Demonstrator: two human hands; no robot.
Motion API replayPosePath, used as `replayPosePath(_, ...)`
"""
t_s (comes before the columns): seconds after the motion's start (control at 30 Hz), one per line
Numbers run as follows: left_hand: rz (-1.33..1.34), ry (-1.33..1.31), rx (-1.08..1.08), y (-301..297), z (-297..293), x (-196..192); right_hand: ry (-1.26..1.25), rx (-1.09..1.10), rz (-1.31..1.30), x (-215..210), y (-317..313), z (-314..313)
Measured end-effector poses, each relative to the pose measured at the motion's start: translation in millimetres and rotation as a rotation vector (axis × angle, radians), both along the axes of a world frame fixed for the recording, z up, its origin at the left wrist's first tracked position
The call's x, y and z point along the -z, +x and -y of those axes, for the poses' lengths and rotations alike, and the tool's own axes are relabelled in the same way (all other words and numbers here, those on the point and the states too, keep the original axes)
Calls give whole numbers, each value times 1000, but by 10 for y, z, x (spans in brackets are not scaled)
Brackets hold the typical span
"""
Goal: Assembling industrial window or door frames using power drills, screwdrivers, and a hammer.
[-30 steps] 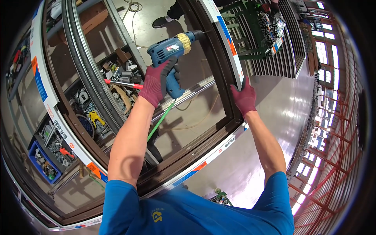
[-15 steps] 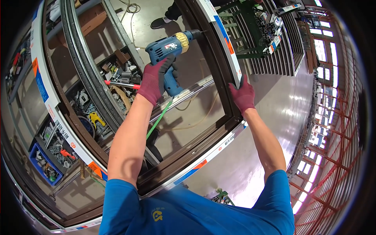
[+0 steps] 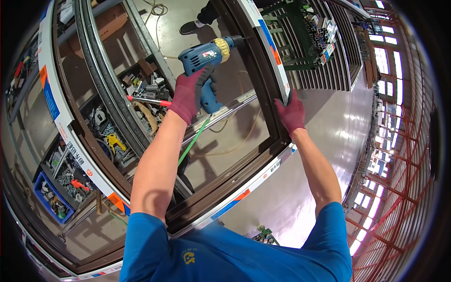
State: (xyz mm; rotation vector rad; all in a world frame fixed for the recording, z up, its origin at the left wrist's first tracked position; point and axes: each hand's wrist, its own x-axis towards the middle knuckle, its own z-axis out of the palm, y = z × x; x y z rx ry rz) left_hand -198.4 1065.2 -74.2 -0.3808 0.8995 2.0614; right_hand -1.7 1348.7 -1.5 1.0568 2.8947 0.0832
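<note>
My left hand (image 3: 191, 91), in a maroon glove with dark fingers, is closed around the grip of a blue power drill (image 3: 202, 57) with a yellow collar. The drill lies level, its chuck pointing right, and its front end meets the inner side of a dark brown metal frame (image 3: 257, 70). Whether the bit is inside the metal is too small to tell. My right hand (image 3: 291, 113), gloved alike, clasps the frame's right rail near the near corner, over its white protective strip. A green hose (image 3: 193, 141) shows below the drill's handle.
Bins of metal fittings (image 3: 145, 84) and a blue crate (image 3: 54, 197) stand under the frames at left. A red-handled tool (image 3: 149, 100) lies by my left wrist. Another person's shoe (image 3: 190, 27) is on the floor beyond. A green rack (image 3: 300, 37) with long profiles stands at far right.
The drill and my left hand have shifted slightly to the right, closer against the rail. My right hand keeps its place on the frame.
</note>
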Motion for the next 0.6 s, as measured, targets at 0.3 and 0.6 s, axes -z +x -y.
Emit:
replayPosePath(0.3,7,31,56,-89,-215,28,-27,31,32,-20,-54,17)
replayPosePath(0.6,23,51,27,-26,169,-105,-37,39,53,1,-7,-49)
